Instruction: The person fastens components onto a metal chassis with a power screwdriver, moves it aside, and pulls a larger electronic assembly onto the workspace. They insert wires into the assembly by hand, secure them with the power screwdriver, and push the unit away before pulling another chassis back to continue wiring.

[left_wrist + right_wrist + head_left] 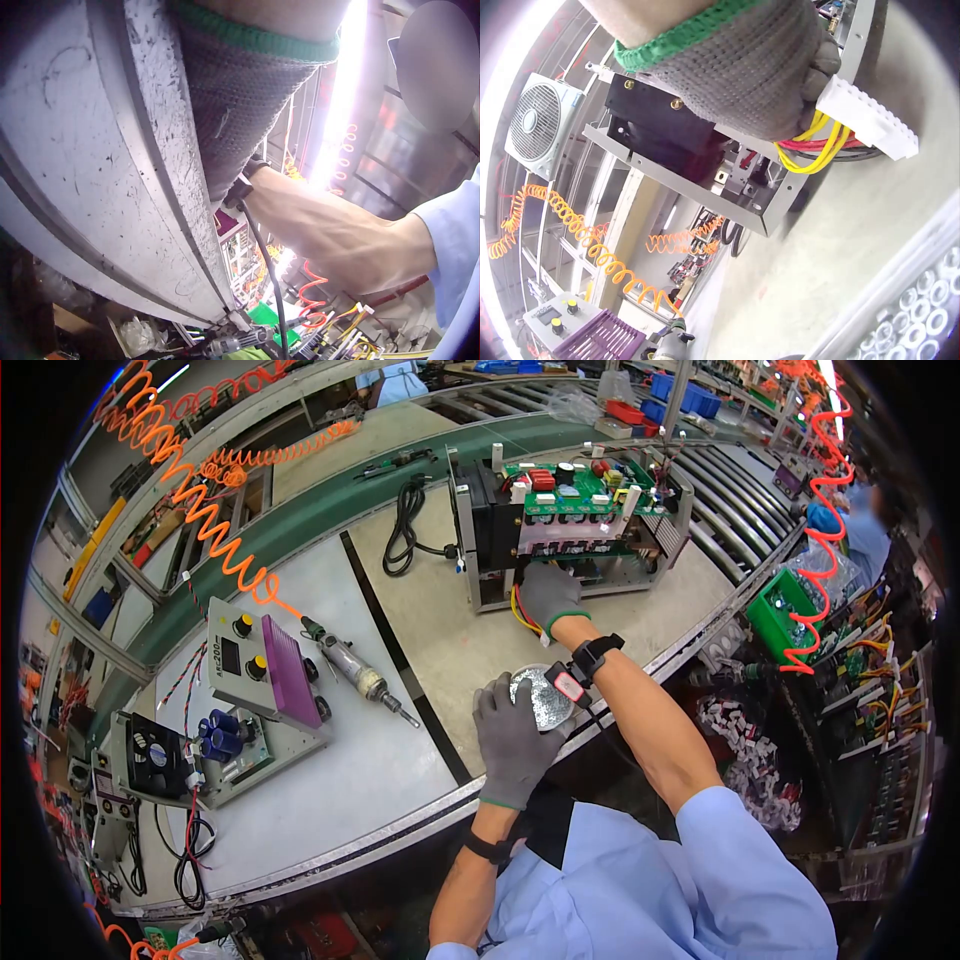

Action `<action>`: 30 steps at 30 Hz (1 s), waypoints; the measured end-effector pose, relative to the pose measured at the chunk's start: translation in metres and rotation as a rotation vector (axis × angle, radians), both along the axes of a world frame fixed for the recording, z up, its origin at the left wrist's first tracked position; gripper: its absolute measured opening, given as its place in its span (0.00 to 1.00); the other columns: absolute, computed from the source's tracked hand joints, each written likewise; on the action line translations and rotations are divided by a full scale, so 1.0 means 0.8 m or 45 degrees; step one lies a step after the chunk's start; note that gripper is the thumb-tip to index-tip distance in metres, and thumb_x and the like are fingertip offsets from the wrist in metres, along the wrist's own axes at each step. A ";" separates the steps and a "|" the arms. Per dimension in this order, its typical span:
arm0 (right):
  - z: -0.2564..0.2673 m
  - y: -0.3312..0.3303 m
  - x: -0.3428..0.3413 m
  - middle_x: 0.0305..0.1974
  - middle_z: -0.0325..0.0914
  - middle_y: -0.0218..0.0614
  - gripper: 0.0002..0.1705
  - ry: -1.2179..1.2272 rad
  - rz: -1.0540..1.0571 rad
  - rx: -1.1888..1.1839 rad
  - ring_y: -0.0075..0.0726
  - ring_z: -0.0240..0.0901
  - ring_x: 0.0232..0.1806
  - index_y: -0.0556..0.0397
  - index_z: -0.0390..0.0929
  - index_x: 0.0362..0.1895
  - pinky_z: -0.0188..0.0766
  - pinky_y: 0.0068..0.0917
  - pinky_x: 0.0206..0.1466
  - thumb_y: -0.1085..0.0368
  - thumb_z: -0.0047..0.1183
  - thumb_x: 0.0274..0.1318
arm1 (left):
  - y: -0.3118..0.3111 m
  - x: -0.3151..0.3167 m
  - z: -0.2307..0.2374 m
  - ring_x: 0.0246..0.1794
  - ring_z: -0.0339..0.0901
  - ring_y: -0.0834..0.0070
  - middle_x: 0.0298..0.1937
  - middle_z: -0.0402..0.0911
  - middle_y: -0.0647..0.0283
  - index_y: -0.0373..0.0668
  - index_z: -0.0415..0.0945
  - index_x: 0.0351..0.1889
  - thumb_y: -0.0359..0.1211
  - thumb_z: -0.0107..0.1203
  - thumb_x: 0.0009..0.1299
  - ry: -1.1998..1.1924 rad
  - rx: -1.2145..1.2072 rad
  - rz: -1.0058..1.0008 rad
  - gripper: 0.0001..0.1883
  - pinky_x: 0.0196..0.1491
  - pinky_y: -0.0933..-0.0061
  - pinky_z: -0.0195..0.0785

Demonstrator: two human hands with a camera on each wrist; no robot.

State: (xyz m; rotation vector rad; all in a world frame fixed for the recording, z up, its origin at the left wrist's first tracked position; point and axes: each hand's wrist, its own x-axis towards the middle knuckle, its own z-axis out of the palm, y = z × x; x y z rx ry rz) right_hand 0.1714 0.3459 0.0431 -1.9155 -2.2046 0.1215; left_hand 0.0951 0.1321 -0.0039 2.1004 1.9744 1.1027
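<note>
My gloved left hand [515, 745] lies beside a round dish of small shiny parts [552, 705], fingers extended along its left side and thumb spread below. In the left wrist view only the glove's cuff part [240, 97] shows, fingers hidden. At the lower front of an open metal chassis [490, 595] with a green circuit board [575, 490], my right hand [553, 595] has its fingers curled round a wire bundle. Yellow wires [821, 154] and red ones come out under the right glove [757, 82], ending in a white connector [866, 116].
A power screwdriver [355, 672] lies on the left part of the bench, beside a purple-fronted unit [285, 670]. A black cable [403, 525] is coiled left of the chassis. Roller conveyor [735, 500] and a green bin [780, 615] stand at the right. Orange coiled hoses hang at left.
</note>
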 end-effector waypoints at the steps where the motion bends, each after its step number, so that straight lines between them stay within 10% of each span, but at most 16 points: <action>1: 0.001 -0.001 0.001 0.45 0.88 0.48 0.13 0.015 0.008 -0.015 0.55 0.87 0.47 0.52 0.89 0.43 0.82 0.48 0.47 0.61 0.55 0.62 | -0.001 0.000 0.000 0.63 0.67 0.43 0.63 0.73 0.43 0.36 0.77 0.57 0.55 0.74 0.52 0.000 0.009 -0.005 0.41 0.67 0.43 0.60; 30: -0.009 0.010 0.010 0.43 0.88 0.49 0.12 -0.038 0.126 0.030 0.54 0.87 0.44 0.52 0.88 0.41 0.82 0.47 0.44 0.63 0.53 0.62 | 0.000 0.000 0.001 0.61 0.68 0.44 0.61 0.74 0.43 0.37 0.79 0.55 0.53 0.75 0.51 -0.007 0.063 -0.001 0.39 0.64 0.45 0.64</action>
